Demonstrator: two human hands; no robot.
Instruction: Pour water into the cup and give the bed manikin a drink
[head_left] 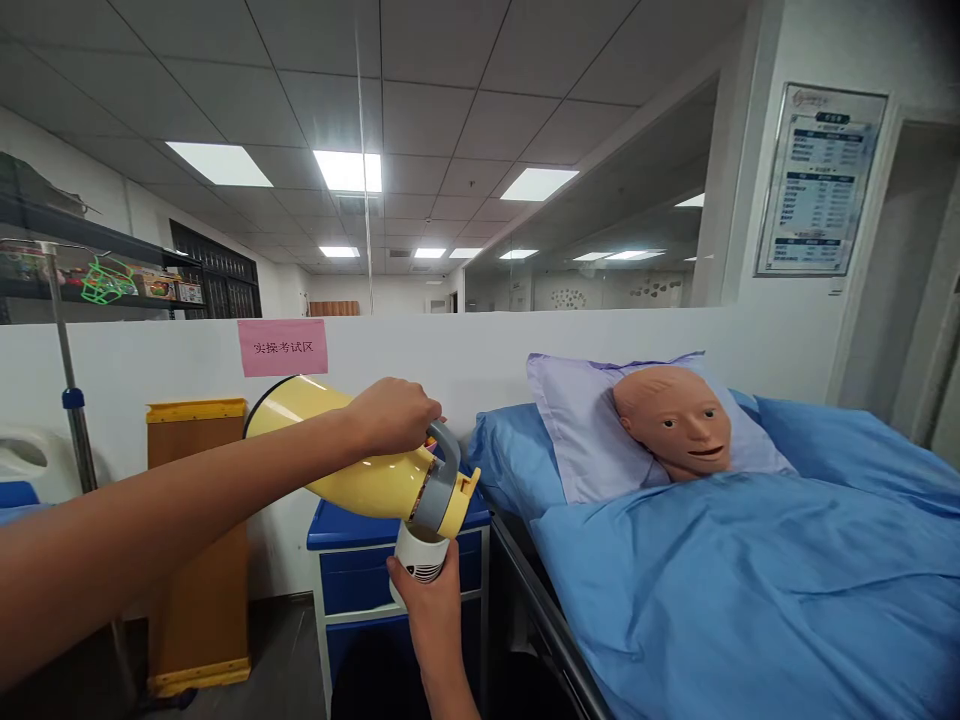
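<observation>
Left hand (394, 415) grips jug (379, 487), tipped over cup (420, 555) clasped in right hand (435, 605). Pour seemingly under way, unfinished; fill level can't be told.

The jug (379, 488) looks like smooth, glossy plastic, its handle (450, 452) a duller plastic. The cup (415, 551) looks smooth. The cabinet (352, 528) has a smooth, plastic-looking top. Quilt (720, 580) and pillow (561, 428) are creased cloth; the head (671, 415) is matt and rubbery, the pole (66, 362) shiny metal.
</observation>
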